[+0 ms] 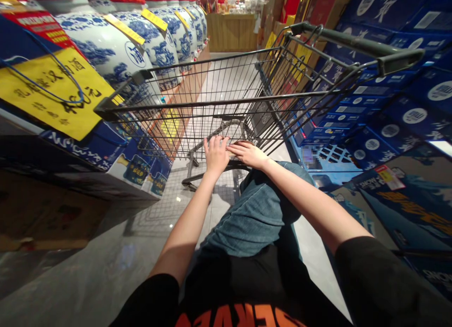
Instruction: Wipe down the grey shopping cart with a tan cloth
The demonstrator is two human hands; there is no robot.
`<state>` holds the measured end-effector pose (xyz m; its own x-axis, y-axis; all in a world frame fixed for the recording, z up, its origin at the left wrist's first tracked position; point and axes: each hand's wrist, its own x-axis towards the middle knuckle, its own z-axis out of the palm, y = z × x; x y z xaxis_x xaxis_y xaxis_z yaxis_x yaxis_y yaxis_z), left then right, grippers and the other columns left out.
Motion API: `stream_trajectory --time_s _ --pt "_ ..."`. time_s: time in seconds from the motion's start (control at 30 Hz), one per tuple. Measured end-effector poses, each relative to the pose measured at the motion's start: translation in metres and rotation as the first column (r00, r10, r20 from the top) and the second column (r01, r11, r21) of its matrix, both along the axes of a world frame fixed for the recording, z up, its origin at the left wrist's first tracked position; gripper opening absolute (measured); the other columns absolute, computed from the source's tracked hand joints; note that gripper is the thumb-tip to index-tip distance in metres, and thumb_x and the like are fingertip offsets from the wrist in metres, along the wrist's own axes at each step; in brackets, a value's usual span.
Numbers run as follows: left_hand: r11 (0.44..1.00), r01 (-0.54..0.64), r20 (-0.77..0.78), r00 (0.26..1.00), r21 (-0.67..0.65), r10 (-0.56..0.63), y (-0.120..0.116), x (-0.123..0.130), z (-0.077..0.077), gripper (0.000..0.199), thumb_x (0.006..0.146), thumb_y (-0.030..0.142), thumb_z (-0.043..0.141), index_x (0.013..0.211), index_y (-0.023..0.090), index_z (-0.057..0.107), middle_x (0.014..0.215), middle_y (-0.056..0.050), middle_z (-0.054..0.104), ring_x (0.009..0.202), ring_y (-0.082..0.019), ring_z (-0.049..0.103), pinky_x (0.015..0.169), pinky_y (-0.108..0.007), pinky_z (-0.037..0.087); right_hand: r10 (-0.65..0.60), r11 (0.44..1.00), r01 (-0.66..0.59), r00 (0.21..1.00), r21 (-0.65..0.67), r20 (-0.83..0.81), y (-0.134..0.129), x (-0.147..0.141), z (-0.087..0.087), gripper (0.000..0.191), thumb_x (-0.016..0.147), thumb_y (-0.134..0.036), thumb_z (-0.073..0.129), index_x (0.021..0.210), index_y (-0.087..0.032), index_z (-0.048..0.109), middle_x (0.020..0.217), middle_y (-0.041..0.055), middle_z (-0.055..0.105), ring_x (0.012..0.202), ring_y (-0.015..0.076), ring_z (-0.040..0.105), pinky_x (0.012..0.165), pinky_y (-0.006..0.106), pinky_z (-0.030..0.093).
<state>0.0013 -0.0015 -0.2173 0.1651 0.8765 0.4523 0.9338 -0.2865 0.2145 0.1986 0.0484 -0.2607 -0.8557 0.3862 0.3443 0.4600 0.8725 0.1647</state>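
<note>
A black wire shopping cart [197, 105] stands crosswise in front of me, its handle [353, 42] on the right. My left hand [216, 155] is palm down near the lower part of the cart, fingers stretched out and slightly apart. Just right of it, my right hand [249, 155] points leftward with its fingers extended, their tips at or very near the left hand's edge. A small brownish patch shows by the right fingers; I cannot make out what it is. Neither hand visibly holds anything. Below the right wrist is my raised knee in blue jeans [254, 209].
Blue-and-white porcelain jars [123, 49] with red cloth tops line the left side. A yellow handwritten sign [52, 91] hangs on boxes nearer me. Stacked blue boxes [406, 115] and a blue plastic pallet [335, 155] flank the right. A wooden counter [231, 33] stands far ahead.
</note>
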Motion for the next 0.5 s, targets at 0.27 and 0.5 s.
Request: stream_trajectory --time_s 0.27,0.5 --pt "1.0 0.015 0.013 1.0 0.027 -0.016 0.016 -0.002 -0.013 0.056 0.088 0.01 0.047 0.142 0.016 0.061 0.143 -0.019 0.06 0.146 -0.035 0.046 0.132 -0.065 0.01 -0.038 0.996 0.049 0.989 -0.08 0.142 -0.002 0.004 0.0 0.038 0.101 -0.014 0.05 0.129 -0.015 0.074 0.154 0.0079 0.058 0.149 0.0195 0.051 0.127 0.04 0.04" --pt "1.0 0.027 -0.006 1.0 0.01 -0.027 0.031 -0.015 -0.007 0.057 0.088 0.009 0.047 0.144 0.015 0.059 0.144 -0.02 0.058 0.145 -0.037 0.046 0.131 -0.067 0.011 -0.068 0.992 0.091 0.97 -0.09 0.233 -0.004 0.014 0.016 0.03 0.098 -0.009 0.054 0.11 -0.015 0.08 0.14 0.0097 0.071 0.141 0.0217 0.058 0.127 0.04 0.038"
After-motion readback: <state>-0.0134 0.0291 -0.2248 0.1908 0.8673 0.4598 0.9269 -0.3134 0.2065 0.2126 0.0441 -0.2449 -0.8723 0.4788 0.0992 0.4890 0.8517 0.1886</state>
